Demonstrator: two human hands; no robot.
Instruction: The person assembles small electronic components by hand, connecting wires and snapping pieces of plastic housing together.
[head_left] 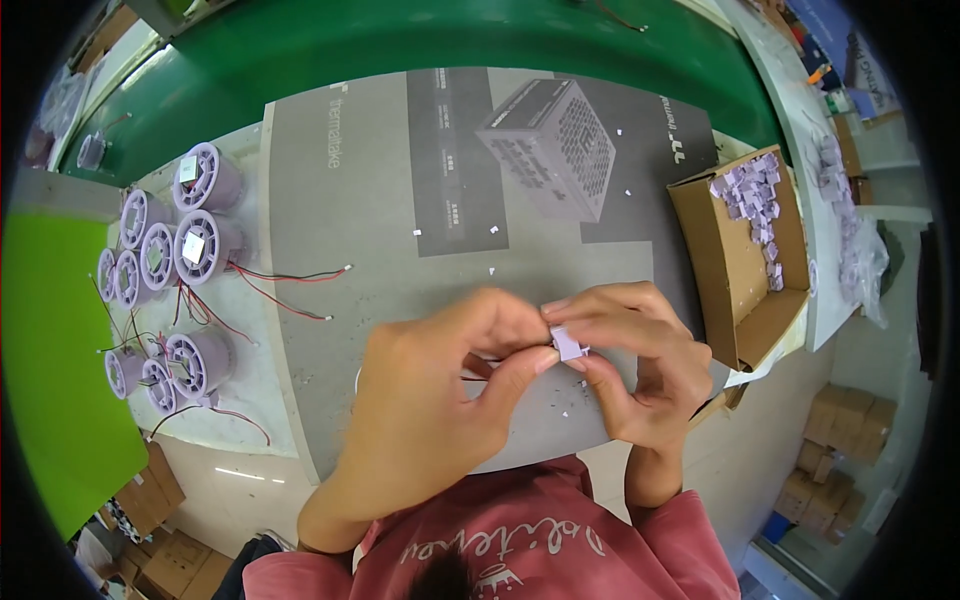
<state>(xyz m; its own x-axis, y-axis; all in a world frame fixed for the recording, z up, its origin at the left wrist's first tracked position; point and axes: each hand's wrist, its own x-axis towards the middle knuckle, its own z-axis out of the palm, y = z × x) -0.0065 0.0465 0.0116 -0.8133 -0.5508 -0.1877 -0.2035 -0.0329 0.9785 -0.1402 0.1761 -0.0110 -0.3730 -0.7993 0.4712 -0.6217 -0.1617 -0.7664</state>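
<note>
Two hands are pinching one small lilac plastic piece between their fingertips.
The lilac plastic piece (568, 343) is sitting where both sets of fingers are meeting, above the near part of a grey printed board (360, 210). The left hand (440, 360) is pressing thumb and index finger together on its left side; the right hand (648, 355) is pinching its right side with the thumb below and fingers above. A thin red wire (473, 379) is showing inside the left hand's curl. A few white bits (494, 230) are lying beyond the fingers. Right of them, an open cardboard box (705, 270) is holding many lilac pieces (752, 205). Well left, round lilac casings (228, 250) are standing grouped, trailing red and black wires (275, 276).
</note>
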